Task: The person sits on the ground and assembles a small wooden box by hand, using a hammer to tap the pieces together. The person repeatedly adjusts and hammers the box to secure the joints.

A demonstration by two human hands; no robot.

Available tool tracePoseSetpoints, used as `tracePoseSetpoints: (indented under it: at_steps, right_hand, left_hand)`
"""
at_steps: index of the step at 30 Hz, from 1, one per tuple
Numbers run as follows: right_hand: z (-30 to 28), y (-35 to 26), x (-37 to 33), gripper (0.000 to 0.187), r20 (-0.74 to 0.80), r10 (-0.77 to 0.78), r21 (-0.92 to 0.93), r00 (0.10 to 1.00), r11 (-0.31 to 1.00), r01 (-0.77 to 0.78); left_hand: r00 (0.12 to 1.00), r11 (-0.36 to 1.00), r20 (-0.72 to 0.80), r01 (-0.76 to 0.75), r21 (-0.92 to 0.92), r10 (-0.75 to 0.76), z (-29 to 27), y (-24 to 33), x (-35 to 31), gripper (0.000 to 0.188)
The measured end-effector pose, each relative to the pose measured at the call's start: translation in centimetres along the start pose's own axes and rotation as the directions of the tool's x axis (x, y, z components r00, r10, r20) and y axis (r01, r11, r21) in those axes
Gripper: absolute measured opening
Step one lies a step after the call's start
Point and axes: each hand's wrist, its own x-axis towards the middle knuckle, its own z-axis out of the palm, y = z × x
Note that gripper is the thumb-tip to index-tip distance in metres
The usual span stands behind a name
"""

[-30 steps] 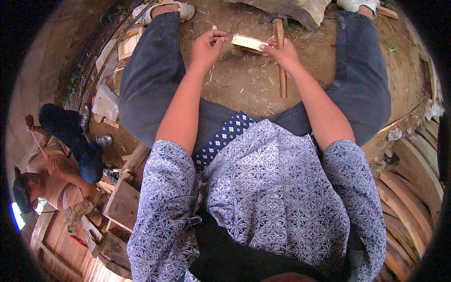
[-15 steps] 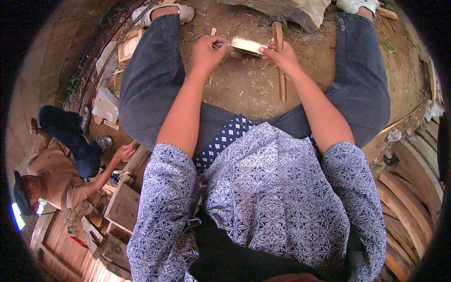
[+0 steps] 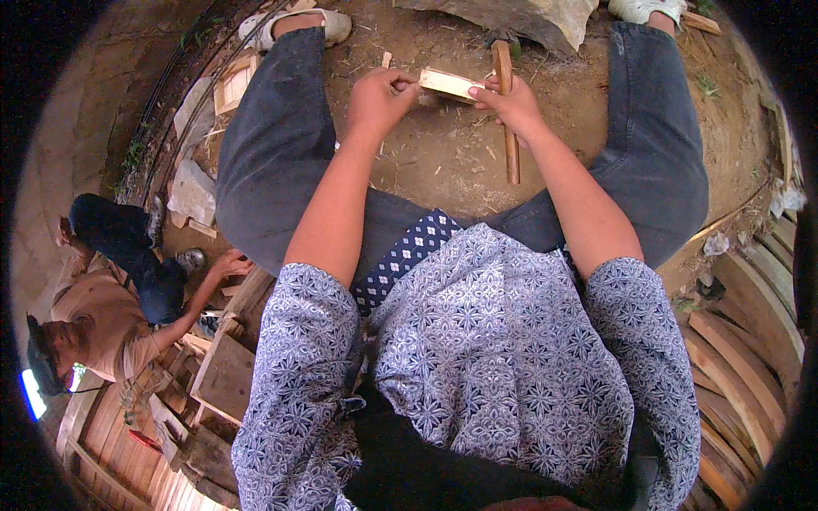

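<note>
- left hand (image 3: 375, 102) pinches the near-left end of a pale flat rectangular wood piece (image 3: 449, 83), fingers curled shut on it; right hand (image 3: 509, 106) closes round a long brown wooden stick (image 3: 507, 111) while its fingertips steady the piece's right end
- step in hand, as I read it: lining piece and stick up against each other; next move calls for firm grip at both ends, square contact
- piece is held above the bare dirt floor (image 3: 443, 162), between the knees; long axis runs left-right, slightly tilted, right end lower
- stick's long axis runs away-to-toward, top end pointing to the grey rock (image 3: 511, 17)
- another person (image 3: 111, 298) crouches at left by wooden boxes (image 3: 226, 375)
</note>
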Motion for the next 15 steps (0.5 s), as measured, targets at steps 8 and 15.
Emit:
tracePoseSetpoints:
  at_steps: [8, 15]
  right_hand:
    - [0.0, 0.1, 0.0, 0.060, 0.017, 0.006, -0.002, 1.000, 1.000, -0.006]
    - [0.0, 0.7, 0.7, 0.055, -0.007, -0.005, -0.018, 1.000, 1.000, 0.005]
  left_hand:
    - [0.988, 0.987, 0.053, 0.139, 0.078, -0.143, 1.2, -2.0, -0.9, 0.024]
    - [0.756, 0.834, 0.463, 0.195, 0.517, -0.464, 3.6, -4.1, -1.6, 0.029]
